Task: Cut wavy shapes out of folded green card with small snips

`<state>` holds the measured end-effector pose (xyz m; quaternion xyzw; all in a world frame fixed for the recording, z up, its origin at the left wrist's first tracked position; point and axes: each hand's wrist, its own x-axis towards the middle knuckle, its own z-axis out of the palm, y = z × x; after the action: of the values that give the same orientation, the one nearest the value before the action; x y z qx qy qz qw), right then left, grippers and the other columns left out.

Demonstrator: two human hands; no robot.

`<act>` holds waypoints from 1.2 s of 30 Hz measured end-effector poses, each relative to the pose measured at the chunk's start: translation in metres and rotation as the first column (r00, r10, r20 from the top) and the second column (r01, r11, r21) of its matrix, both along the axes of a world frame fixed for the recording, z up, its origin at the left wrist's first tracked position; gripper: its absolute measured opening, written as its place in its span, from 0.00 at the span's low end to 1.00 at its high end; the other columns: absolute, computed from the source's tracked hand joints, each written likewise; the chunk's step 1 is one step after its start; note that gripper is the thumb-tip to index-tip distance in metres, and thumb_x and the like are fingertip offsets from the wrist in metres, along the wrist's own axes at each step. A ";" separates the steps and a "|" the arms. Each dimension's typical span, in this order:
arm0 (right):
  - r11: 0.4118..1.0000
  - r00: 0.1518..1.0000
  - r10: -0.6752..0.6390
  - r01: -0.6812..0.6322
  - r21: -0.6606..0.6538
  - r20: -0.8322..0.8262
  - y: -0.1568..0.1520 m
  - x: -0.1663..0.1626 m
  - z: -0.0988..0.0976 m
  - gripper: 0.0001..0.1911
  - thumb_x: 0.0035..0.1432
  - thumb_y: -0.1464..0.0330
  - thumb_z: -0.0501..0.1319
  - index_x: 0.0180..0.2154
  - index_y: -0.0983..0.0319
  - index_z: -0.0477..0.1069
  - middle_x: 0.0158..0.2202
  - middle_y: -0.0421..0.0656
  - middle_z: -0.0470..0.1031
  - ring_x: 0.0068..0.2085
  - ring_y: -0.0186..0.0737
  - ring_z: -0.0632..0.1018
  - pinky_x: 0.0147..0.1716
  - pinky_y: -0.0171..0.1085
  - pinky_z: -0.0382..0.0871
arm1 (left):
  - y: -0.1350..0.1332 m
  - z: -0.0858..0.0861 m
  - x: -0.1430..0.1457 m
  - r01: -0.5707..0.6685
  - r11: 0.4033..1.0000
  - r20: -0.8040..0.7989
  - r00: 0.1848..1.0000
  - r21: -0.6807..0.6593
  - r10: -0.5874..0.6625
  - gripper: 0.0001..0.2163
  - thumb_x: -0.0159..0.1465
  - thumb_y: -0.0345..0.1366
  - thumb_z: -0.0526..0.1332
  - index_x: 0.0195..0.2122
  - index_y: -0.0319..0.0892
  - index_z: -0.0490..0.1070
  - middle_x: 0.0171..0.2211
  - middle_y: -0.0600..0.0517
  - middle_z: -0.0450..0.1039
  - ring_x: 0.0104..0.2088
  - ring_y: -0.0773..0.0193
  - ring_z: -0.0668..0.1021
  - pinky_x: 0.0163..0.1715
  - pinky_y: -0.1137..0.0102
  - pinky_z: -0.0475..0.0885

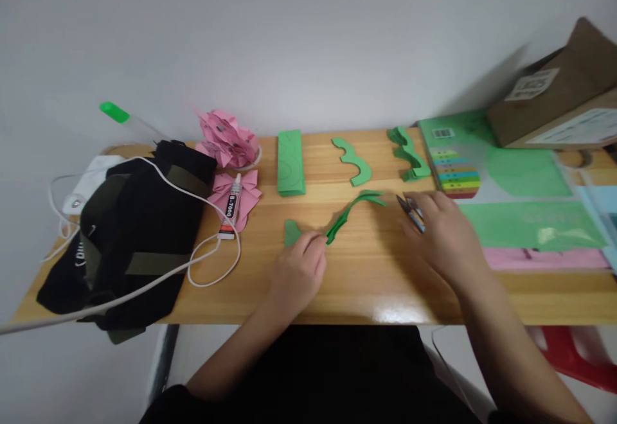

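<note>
My left hand [299, 271] pinches the near end of a curved strip of folded green paper [343, 217], whose far end rises to the right. A small green paper scrap [291, 232] lies beside those fingers on the table. In my right hand [441, 228] is a pair of small dark-bladed thread snips [412, 211], its tips pointing left, apart from the strip. Beyond my hands are a folded green paper rectangle [290, 162] with curved lines drawn on it, a wavy green cutout [354, 160] and a stack of folded wavy green cutouts [409, 154].
Pink folded paper petals [226, 138] and a B-7000 glue tube [230, 209] are left of the green pieces. A black bag [144, 238] and a white cable [159, 282] cover the left end. Green paper packs [520, 180] and a cardboard box [554, 96] sit right.
</note>
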<state>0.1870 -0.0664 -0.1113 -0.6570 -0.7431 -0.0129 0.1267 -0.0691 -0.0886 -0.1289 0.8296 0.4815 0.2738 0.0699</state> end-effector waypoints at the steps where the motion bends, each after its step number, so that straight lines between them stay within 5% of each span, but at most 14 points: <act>1: 0.995 0.995 0.095 -0.095 0.023 -0.022 0.002 -0.005 0.002 0.19 0.61 0.68 0.59 0.53 0.66 0.69 0.47 0.58 0.75 0.46 0.60 0.77 0.43 0.52 0.72 | 0.002 0.000 -0.001 -0.009 1.000 0.031 0.999 -0.029 0.010 0.09 0.66 0.25 0.55 0.43 0.40 0.72 0.40 0.47 0.80 0.39 0.61 0.83 0.38 0.68 0.79; 5: 0.911 0.911 0.411 -0.411 -0.022 0.004 0.015 -0.038 0.016 0.21 0.62 0.67 0.62 0.55 0.64 0.70 0.55 0.58 0.72 0.54 0.59 0.73 0.49 0.52 0.69 | 0.008 0.003 -0.005 -0.004 0.994 0.133 0.991 -0.112 0.019 0.09 0.65 0.25 0.55 0.41 0.43 0.71 0.40 0.48 0.79 0.40 0.60 0.82 0.39 0.66 0.79; 8: 0.783 0.788 0.614 -0.603 -0.154 0.037 0.032 -0.064 0.021 0.15 0.64 0.73 0.58 0.51 0.64 0.74 0.56 0.57 0.71 0.57 0.57 0.70 0.51 0.51 0.65 | 0.010 0.003 -0.006 0.011 0.992 0.154 0.988 -0.124 0.009 0.09 0.65 0.25 0.55 0.40 0.44 0.71 0.40 0.47 0.79 0.40 0.59 0.82 0.39 0.65 0.79; 12: 0.693 0.716 0.698 -0.661 -0.289 0.036 0.052 -0.081 0.018 0.13 0.65 0.75 0.56 0.43 0.63 0.79 0.52 0.55 0.74 0.55 0.56 0.71 0.49 0.49 0.63 | 0.010 0.000 -0.006 0.008 0.993 0.172 0.985 -0.121 0.013 0.08 0.65 0.25 0.55 0.39 0.42 0.71 0.39 0.47 0.79 0.40 0.59 0.82 0.39 0.66 0.79; 21: 0.717 0.733 0.678 -0.639 -0.278 0.062 0.050 -0.072 0.023 0.08 0.64 0.74 0.58 0.37 0.65 0.77 0.36 0.49 0.78 0.41 0.47 0.73 0.37 0.41 0.59 | 0.009 0.002 -0.010 -0.008 0.977 0.328 0.942 -0.213 0.079 0.17 0.59 0.24 0.56 0.49 0.41 0.70 0.44 0.45 0.79 0.44 0.60 0.81 0.45 0.64 0.78; 26: 0.729 0.734 0.677 -0.661 -0.177 0.046 0.042 -0.065 0.033 0.11 0.65 0.75 0.56 0.34 0.64 0.76 0.30 0.47 0.77 0.36 0.45 0.73 0.36 0.40 0.59 | 0.010 0.012 -0.004 0.018 0.983 0.316 0.948 -0.183 0.042 0.09 0.63 0.29 0.61 0.44 0.42 0.73 0.42 0.48 0.81 0.43 0.60 0.81 0.45 0.64 0.78; 36: 0.715 0.754 0.645 -0.654 -0.248 -0.125 0.048 -0.062 0.032 0.11 0.64 0.73 0.58 0.33 0.65 0.78 0.32 0.47 0.77 0.36 0.42 0.74 0.37 0.37 0.63 | 0.026 0.012 -0.007 0.080 0.992 0.283 0.958 -0.103 -0.048 0.07 0.67 0.30 0.59 0.38 0.43 0.78 0.35 0.51 0.83 0.35 0.62 0.83 0.36 0.68 0.79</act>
<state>0.1247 -0.0182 -0.0795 -0.3655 -0.9184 0.1456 0.0412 -0.0760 -0.0626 -0.1171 0.7924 0.4546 0.3583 0.1928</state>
